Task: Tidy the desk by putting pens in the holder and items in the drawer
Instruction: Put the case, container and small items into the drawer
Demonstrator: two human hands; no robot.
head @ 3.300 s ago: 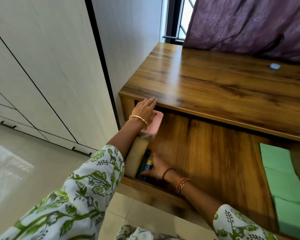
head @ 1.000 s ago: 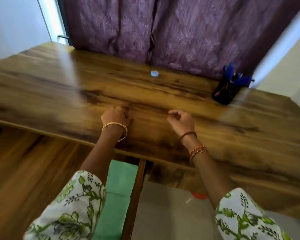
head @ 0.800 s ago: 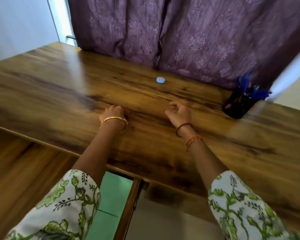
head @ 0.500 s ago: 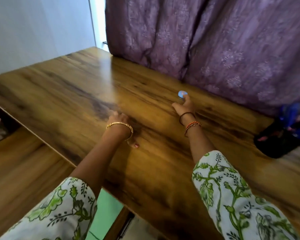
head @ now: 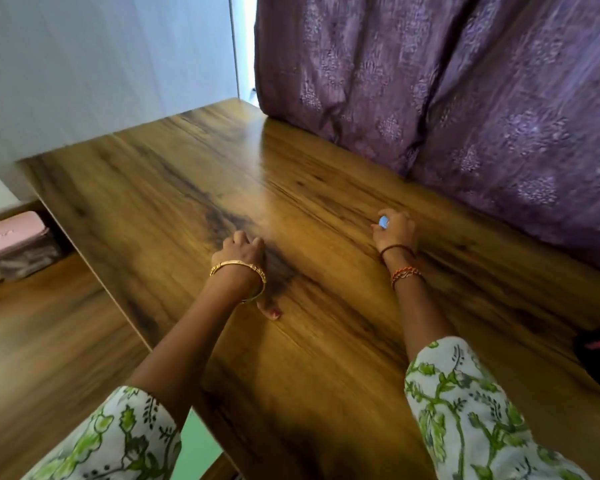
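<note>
We pinched the small blue item (head: 383,222) with our right hand (head: 394,230); our left hand (head: 242,250) rested curled, empty. Lift vertically, grip firm.

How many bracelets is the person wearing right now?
3. A gold bangle circles the left wrist. On the right wrist sit a dark band nearest the hand and an orange beaded one just behind it. Sleeves might hide more.

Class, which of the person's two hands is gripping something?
The right hand, pinching a small blue round object; the left hand rests curled on the desk, apparently empty.
</note>
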